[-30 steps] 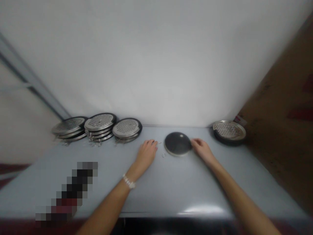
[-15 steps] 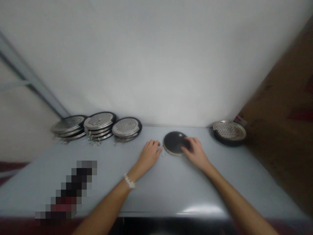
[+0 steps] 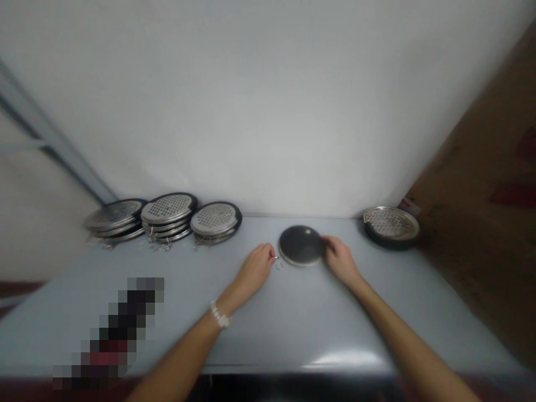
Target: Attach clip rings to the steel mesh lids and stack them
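Observation:
A dark round disc [image 3: 300,244] with a pale metal rim lies on the grey table in front of me. My right hand [image 3: 338,258] holds its right edge, thumb and fingers closed there. At the disc's left side, my left hand [image 3: 260,264], with a white bracelet at the wrist, pinches a small shiny metal piece [image 3: 276,257]. Just below that lies a thin metal ring [image 3: 280,267]; whether it joins the piece or the disc I cannot tell.
Three stacks of perforated metal discs with black edging, the left [image 3: 115,215], middle [image 3: 167,209] and right [image 3: 215,219], stand along the wall, small metal rings hanging off them. A black-sided round piece with a perforated top [image 3: 391,226] sits at the right, beside brown cardboard [image 3: 473,234].
My right hand has slid from the disc's top to its right edge. My left fingers have closed into a pinch on the small metal piece. The disc has hardly moved.

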The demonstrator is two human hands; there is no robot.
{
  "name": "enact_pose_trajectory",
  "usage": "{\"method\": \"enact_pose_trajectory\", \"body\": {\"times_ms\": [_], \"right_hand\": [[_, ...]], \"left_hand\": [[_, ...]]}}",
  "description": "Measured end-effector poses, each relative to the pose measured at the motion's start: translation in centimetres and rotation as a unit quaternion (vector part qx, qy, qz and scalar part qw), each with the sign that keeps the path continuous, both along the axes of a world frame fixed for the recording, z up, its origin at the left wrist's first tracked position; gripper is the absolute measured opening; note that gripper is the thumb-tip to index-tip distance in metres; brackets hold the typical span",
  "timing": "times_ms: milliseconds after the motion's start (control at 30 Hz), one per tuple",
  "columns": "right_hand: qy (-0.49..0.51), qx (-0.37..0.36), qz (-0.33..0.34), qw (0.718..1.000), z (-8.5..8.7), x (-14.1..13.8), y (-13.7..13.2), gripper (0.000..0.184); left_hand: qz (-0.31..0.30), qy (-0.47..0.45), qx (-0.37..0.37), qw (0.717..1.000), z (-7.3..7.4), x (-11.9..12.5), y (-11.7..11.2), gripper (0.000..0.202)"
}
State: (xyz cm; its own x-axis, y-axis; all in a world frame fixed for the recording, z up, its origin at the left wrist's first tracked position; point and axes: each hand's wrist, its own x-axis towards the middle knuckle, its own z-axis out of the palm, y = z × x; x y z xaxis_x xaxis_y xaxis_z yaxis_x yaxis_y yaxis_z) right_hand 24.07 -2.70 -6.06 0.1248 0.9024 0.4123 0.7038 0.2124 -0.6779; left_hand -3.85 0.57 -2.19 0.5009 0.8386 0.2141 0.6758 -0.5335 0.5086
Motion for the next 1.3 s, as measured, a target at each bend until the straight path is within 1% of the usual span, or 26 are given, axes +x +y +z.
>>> {"method": "enact_pose_trajectory", "body": {"times_ms": [67,133,200,233,300,333,433,500,533,600,667,733,833,900,1000,1100,1200,1300], "right_hand": [[-0.005,0.013,0.007,1.000,0.7,-0.7,-0.4,0.032],[-0.016,0.036,0.029,0.999,1.6,-1.8,-1.1,0.031],[-0.020,0.050,0.078,0.996,2.5,-3.1,-2.0,0.032],[-0.014,0.041,0.108,0.993,2.9,-3.8,-2.5,0.030],[0.011,-0.003,0.169,0.985,3.6,-5.2,-3.3,0.026],[0.029,-0.022,0.182,0.983,3.9,-5.7,-3.6,0.026],[0.102,-0.086,0.194,0.972,4.7,-6.8,-4.1,0.032],[0.162,-0.149,0.207,0.953,5.2,-6.8,-4.0,0.038],[0.190,-0.179,0.213,0.941,5.5,-6.7,-3.9,0.040],[0.236,-0.216,0.211,0.924,5.8,-6.3,-3.8,0.042],[0.268,-0.224,0.187,0.918,6.0,-6.0,-3.6,0.042],[0.290,-0.222,0.157,0.917,5.9,-5.7,-3.4,0.043],[0.309,-0.218,0.127,0.917,5.5,-5.5,-3.1,0.042],[0.314,-0.217,0.121,0.916,5.2,-5.5,-3.0,0.041],[0.312,-0.211,0.132,0.917,4.9,-5.4,-2.9,0.042],[0.290,-0.200,0.144,0.925,4.7,-5.6,-3.0,0.044],[0.257,-0.186,0.146,0.937,4.7,-5.8,-3.1,0.045],[0.241,-0.171,0.145,0.944,4.5,-6.1,-3.3,0.043]], "left_hand": [[0.001,-0.033,0.002,0.999,0.5,0.2,-0.1,0.011],[-0.015,-0.067,0.012,0.998,0.8,0.5,-0.2,0.014],[-0.049,-0.096,0.021,0.994,1.0,0.9,-0.4,0.016],[-0.067,-0.108,0.025,0.992,1.0,1.0,-0.6,0.017],[-0.100,-0.129,0.037,0.986,1.0,1.2,-1.2,0.016],[-0.114,-0.137,0.044,0.983,1.0,1.3,-1.5,0.017],[-0.156,-0.154,0.071,0.973,1.1,1.3,-2.4,0.019],[-0.173,-0.154,0.077,0.970,1.2,1.4,-2.6,0.020],[-0.170,-0.151,0.075,0.971,1.2,1.4,-2.6,0.020],[-0.138,-0.139,0.057,0.979,1.2,1.5,-2.5,0.016],[-0.093,-0.113,0.028,0.989,1.1,1.4,-2.1,0.011],[-0.070,-0.075,-0.001,0.995,0.8,1.1,-1.6,0.007],[-0.071,-0.020,-0.028,0.997,0.3,0.5,-1.0,0.004],[-0.068,0.005,-0.040,0.997,0.0,0.2,-0.8,0.005],[-0.062,0.033,-0.047,0.996,-0.2,0.1,-0.9,0.011],[-0.075,0.059,-0.027,0.995,-0.3,0.2,-1.2,0.016],[-0.093,0.050,-0.002,0.994,-0.1,0.4,-1.6,0.017],[-0.109,-0.011,-0.029,0.994,0.5,0.8,-2.0,0.014]]}}
